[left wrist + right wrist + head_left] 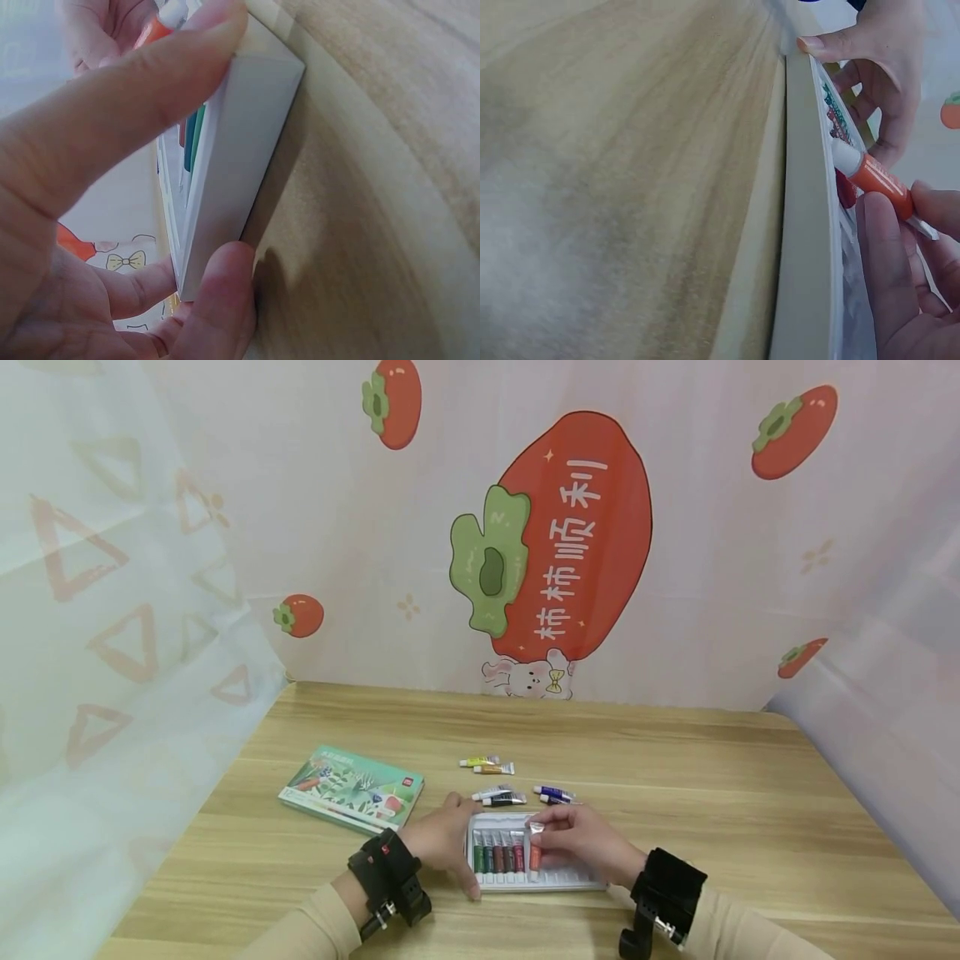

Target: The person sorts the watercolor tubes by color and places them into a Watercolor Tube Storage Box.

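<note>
A white plastic tray [517,887] lies on the table, with several paint tubes [498,853] in green, blue, brown and red side by side in its left part. My left hand [446,837] grips the tray's left end, thumb at the near corner and fingers at the far one. Between thumb and fingers, my right hand [585,845] pinches an orange paint tube [885,186] by its crimped end. Its white cap points toward the tray's near edge, just right of the red tube. Part of the tray's right side is hidden under the right hand.
Beyond the tray lie loose tubes: yellow [478,762] and ochre [495,769], white [491,792] and black [504,800], and two dark blue ones [555,793]. A green illustrated box [352,787] lies left. A printed curtain [337,527] hangs behind the wooden table [712,777].
</note>
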The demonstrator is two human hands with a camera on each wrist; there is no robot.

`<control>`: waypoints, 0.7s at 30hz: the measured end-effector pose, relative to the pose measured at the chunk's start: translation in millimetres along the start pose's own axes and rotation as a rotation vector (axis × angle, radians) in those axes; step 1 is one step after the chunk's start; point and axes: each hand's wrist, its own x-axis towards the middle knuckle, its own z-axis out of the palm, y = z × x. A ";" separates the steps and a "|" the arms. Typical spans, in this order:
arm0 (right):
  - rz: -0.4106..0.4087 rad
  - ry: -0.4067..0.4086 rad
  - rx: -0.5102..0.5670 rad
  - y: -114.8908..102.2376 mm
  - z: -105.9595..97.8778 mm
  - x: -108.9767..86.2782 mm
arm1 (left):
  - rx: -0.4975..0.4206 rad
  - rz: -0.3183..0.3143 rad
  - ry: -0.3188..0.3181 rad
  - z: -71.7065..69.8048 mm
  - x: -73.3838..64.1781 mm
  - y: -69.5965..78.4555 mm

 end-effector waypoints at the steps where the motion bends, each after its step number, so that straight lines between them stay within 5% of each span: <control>1: -0.003 0.005 -0.006 -0.5 1.0 0.4 | -0.001 -0.001 -0.001 0.1 0.2 -0.2; 8: -0.063 0.015 -0.177 -1.8 6.8 3.9 | 0.010 -0.008 -0.005 0.4 0.5 -0.3; 16: -0.186 0.096 -0.590 -3.8 11.9 1.8 | 0.010 0.006 -0.003 -0.4 -0.4 -0.4; 21: -0.249 0.071 -0.685 -3.9 10.7 -0.6 | 0.006 0.005 -0.002 -1.7 -1.9 1.1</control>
